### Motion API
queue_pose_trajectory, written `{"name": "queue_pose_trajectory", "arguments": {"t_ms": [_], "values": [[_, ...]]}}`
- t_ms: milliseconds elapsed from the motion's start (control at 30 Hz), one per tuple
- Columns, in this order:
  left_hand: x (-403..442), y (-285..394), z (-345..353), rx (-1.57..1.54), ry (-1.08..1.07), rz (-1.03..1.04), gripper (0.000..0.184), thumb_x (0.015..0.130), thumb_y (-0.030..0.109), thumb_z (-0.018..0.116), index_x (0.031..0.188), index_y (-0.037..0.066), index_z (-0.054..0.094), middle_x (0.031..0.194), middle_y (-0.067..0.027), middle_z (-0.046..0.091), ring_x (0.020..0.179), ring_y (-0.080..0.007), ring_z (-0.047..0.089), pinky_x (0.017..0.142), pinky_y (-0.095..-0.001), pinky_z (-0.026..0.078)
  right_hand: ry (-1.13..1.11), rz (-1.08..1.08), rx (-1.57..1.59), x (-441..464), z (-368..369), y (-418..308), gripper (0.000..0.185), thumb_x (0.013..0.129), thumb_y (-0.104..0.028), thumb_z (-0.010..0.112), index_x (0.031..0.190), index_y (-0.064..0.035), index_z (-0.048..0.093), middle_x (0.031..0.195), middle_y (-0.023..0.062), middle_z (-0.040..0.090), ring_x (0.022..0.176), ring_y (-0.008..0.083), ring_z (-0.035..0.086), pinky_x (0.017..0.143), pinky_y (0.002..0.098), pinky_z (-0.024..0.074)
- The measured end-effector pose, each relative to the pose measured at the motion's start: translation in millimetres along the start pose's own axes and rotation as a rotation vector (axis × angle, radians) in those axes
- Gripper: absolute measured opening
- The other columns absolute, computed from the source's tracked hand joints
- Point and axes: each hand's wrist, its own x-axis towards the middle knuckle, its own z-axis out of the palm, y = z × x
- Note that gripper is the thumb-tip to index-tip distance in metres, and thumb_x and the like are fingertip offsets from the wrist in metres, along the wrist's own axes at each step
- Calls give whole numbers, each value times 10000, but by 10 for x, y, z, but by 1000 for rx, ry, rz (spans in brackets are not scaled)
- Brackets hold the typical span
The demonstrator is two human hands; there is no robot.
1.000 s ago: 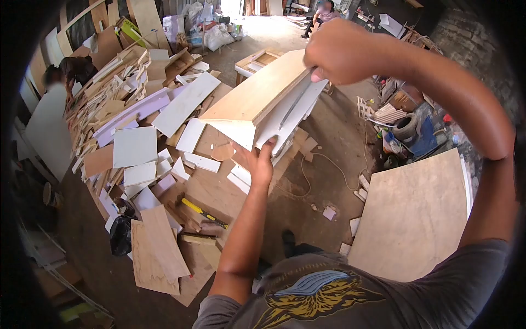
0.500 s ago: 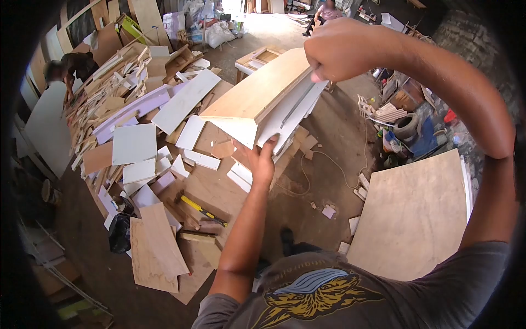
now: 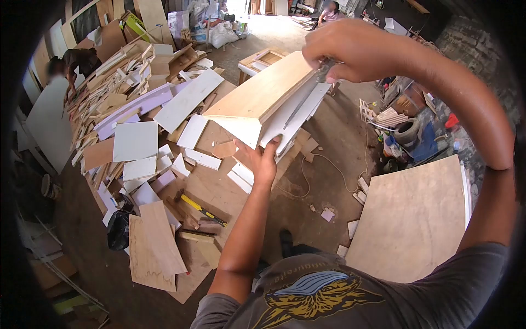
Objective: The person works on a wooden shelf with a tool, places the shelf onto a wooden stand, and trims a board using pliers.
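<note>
My left hand (image 3: 259, 163) grips the near lower end of an angled wooden piece (image 3: 260, 88), thumb on its white panel and fingers underneath. The piece has a plywood face on top and white faces at the end and side. My right hand (image 3: 345, 55) is closed around the handle of a screwdriver (image 3: 296, 109) at the far end. Its long thin metal shaft slants down along the white panel, with the tip pointing toward my left thumb. Most of the handle is hidden by the fingers.
A workbench (image 3: 219, 189) carries many board offcuts and a yellow-black hammer (image 3: 203, 210). A large plywood sheet (image 3: 408, 214) stands at right. One person (image 3: 79, 63) bends at far left; another (image 3: 330, 12) sits at the back. A cord (image 3: 303, 181) lies on the floor.
My right fingers have shifted their hold, and more of the screwdriver's handle shows. My left hand stays at the wooden piece's near end. The whole view has shifted slightly.
</note>
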Motion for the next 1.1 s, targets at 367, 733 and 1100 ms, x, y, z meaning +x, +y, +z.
{"name": "queue_pose_trajectory", "arguments": {"t_ms": [367,733,1100], "values": [[21,-72,15,-45,28,39,786,839,349,736,1503,58,433,1651,-257,123,1524,-430,-107,1232,-498,-45,2,-15,17,113,2,-9,196,806,-253,752,777,-60,731,716,120,674,773,343,686,691,471,508],[-7,-6,9,81,48,34,824,816,367,751,1492,47,406,1592,-285,177,1463,-439,24,1188,-513,53,-507,389,37,267,-153,-1,215,836,-253,757,954,-104,658,894,92,669,937,309,675,800,436,502],[-11,113,65,257,77,84,384,855,266,650,1013,-76,725,795,-115,671,706,-189,568,660,-338,471,-636,519,-121,194,-97,-96,213,826,-282,740,961,-123,695,916,78,675,978,271,664,779,405,513]]}}
